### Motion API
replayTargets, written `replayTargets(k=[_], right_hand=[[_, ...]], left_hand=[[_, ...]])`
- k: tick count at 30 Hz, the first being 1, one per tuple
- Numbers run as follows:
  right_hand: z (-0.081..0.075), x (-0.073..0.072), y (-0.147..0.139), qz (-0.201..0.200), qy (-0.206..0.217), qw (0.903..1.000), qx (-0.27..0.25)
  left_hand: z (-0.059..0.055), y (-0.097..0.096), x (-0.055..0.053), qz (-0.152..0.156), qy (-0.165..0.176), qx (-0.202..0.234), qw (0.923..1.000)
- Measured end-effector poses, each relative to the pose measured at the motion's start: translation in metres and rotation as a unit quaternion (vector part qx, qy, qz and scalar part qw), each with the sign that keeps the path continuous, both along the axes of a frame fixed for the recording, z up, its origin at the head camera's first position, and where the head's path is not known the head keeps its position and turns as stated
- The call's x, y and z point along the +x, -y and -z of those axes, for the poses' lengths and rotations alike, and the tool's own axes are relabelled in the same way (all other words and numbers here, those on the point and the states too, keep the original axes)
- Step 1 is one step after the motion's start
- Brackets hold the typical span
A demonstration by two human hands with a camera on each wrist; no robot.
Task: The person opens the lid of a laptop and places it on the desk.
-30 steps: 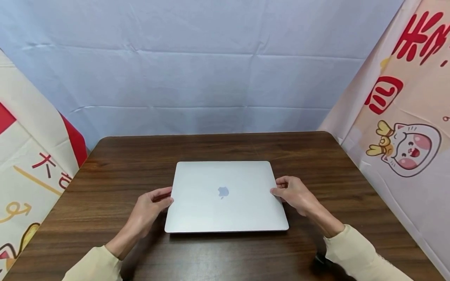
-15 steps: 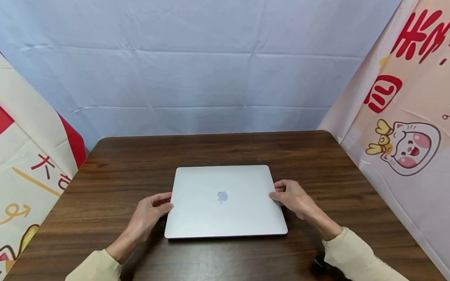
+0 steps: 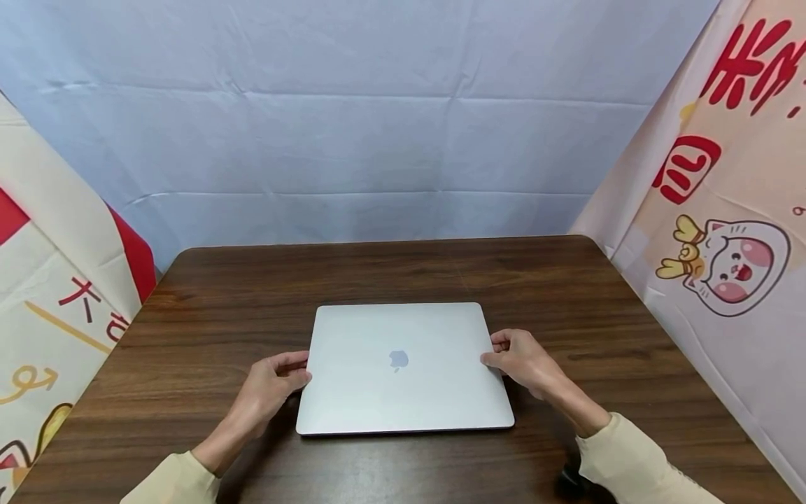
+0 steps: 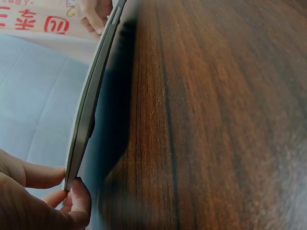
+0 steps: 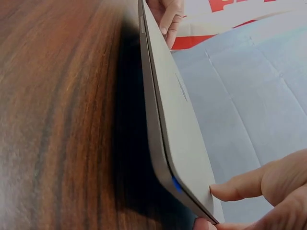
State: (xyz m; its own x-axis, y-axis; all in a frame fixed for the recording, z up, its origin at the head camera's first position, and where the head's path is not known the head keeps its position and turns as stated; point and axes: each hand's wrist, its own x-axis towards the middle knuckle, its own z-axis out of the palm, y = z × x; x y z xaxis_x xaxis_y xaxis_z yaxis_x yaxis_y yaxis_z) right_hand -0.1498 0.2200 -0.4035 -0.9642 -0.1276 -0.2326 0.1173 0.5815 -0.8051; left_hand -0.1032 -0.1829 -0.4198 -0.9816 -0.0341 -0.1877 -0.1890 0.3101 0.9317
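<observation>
A closed silver laptop (image 3: pixel 403 395) with an apple logo on its lid is held level between both hands. My left hand (image 3: pixel 264 392) pinches its left edge, thumb on top and fingers below. On the opposite edge, my right hand (image 3: pixel 529 360) grips in the same way, its thumb on the lid. In the left wrist view the laptop (image 4: pixel 88 108) is seen edge-on, with a dark shadow between its underside and the wood. The right wrist view shows a similar shaded gap under the laptop (image 5: pixel 180 129).
The dark brown wooden table (image 3: pixel 378 273) has rounded far corners. Behind it hangs a pale blue cloth (image 3: pixel 352 140). Printed cloths with red characters flank it, one (image 3: pixel 711 238) on the right and one (image 3: pixel 69 259) on the left. A small black object (image 3: pixel 571 481) shows beside the right sleeve.
The laptop has come nearer to me, down the head view, with both hands keeping their hold on its sides.
</observation>
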Motion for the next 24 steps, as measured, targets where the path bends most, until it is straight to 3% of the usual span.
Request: replayTargets(k=[13, 24], right_hand=[[0.0038, 0.0040, 0.0042, -0.009, -0.012, 0.9998, 0.015], [0.0060, 0.0027, 0.0043, -0.025, -0.032, 0.9988, 0.027]], left_hand=[[0.0002, -0.0033, -0.0001, 0.005, 0.005, -0.034, 0.9994], [-0.0072, -0.0077, -0.0008, 0.019, 0.008, -0.100, 0.9948]])
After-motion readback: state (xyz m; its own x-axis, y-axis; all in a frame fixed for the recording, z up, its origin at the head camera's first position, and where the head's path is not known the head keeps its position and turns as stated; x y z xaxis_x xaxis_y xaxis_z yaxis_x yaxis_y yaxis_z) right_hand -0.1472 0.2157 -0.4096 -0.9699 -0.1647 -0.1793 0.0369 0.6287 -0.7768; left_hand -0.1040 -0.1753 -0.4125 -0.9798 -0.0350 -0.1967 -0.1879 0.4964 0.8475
